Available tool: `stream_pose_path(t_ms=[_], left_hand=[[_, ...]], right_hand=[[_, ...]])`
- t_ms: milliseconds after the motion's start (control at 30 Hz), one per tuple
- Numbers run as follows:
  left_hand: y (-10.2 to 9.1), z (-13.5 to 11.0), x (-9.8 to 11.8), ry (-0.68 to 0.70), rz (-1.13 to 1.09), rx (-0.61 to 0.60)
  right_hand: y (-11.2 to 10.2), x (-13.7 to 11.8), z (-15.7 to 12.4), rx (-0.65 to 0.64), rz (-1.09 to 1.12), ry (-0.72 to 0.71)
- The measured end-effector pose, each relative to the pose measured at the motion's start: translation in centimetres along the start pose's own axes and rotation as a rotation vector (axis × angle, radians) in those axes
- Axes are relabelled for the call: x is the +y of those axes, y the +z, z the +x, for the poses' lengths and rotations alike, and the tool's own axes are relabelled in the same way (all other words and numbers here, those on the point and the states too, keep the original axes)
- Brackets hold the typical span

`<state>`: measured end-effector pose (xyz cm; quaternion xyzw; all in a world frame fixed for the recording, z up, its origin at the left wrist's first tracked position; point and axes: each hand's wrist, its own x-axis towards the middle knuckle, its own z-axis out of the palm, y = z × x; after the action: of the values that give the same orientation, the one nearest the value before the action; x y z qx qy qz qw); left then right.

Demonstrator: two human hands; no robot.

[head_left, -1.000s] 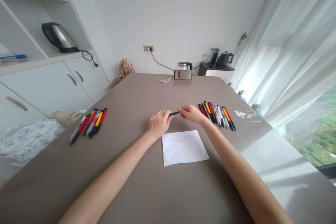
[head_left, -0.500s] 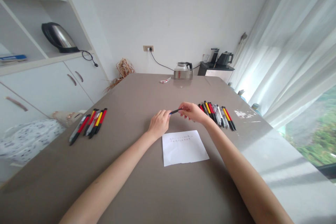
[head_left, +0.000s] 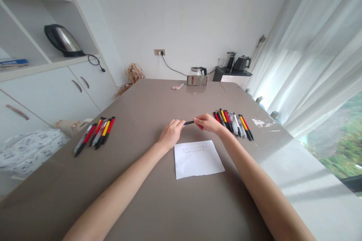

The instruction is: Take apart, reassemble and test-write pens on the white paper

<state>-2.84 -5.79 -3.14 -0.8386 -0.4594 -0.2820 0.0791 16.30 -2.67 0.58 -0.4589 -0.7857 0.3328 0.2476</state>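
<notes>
Between my two hands a dark pen [head_left: 189, 122] with a bit of blue on it is held roughly level, above the far edge of a white sheet of paper [head_left: 199, 163]. My left hand [head_left: 171, 132] is closed around the pen's left end, which its fingers mostly hide. The fingertips of my right hand [head_left: 207, 122] pinch the right end. Two lines of small handwriting run along the top of the paper. Right of my right hand lies a row of red, yellow, black and clear pens [head_left: 233, 123]. A smaller group of similar pens [head_left: 96, 133] lies at the left.
On the far side of the brown table [head_left: 135, 203] stand a glass kettle on its base [head_left: 197, 79] and a small red-and-white packet [head_left: 178, 87]. A steel kettle [head_left: 63, 40] sits on the left shelf. White curtains [head_left: 296, 45] hang at right.
My right hand has come down slightly and tilted, and the pen between my hands lies more level. My left hand has shifted only a little. Both pen groups are unchanged.
</notes>
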Motion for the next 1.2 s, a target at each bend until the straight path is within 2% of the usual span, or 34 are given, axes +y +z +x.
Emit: stream_pose_path(t_ms=[133,233,333,433,533,633,767,867,1000,1100,1200], left_hand=[[0.1,0.0,0.0,-0.006,0.008,0.033],[0.2,0.0,0.0,-0.004,0.007,0.048],[0.3,0.0,0.0,-0.007,0.001,0.061],[0.3,0.0,0.0,-0.011,-0.006,0.067],[0.2,0.0,0.1,-0.014,-0.018,0.079],[0.1,0.0,0.1,-0.039,-0.031,0.104],[-0.1,0.1,-0.2,-0.138,-0.111,0.209],[-0.2,0.3,-0.6,-0.233,-0.312,0.323],[-0.1,1.2,-1.1,-0.361,-0.751,0.386],[-0.1,1.9,-1.2,-0.477,-0.962,0.425],[-0.2,2.3,-1.0,-0.558,-1.14,0.45]], right_hand=[[-0.2,0.1,0.2,0.01,0.102,0.069],[-1.0,0.5,0.3,0.09,0.089,0.172],[-2.1,1.1,0.3,0.2,-0.125,0.259],[-2.7,1.7,0.1,0.25,-0.39,0.343],[-2.3,2.2,0.0,0.202,-0.556,0.382],[-1.6,2.7,0.0,0.115,-0.619,0.395],[-1.1,3.0,0.1,0.136,-0.661,0.404],[-0.8,2.7,0.2,0.159,-0.6,0.395],[-0.3,1.8,0.4,0.276,-0.393,0.3],[0.4,1.1,0.7,0.35,-0.098,0.255],[1.1,0.4,1.0,0.354,0.25,0.241]])
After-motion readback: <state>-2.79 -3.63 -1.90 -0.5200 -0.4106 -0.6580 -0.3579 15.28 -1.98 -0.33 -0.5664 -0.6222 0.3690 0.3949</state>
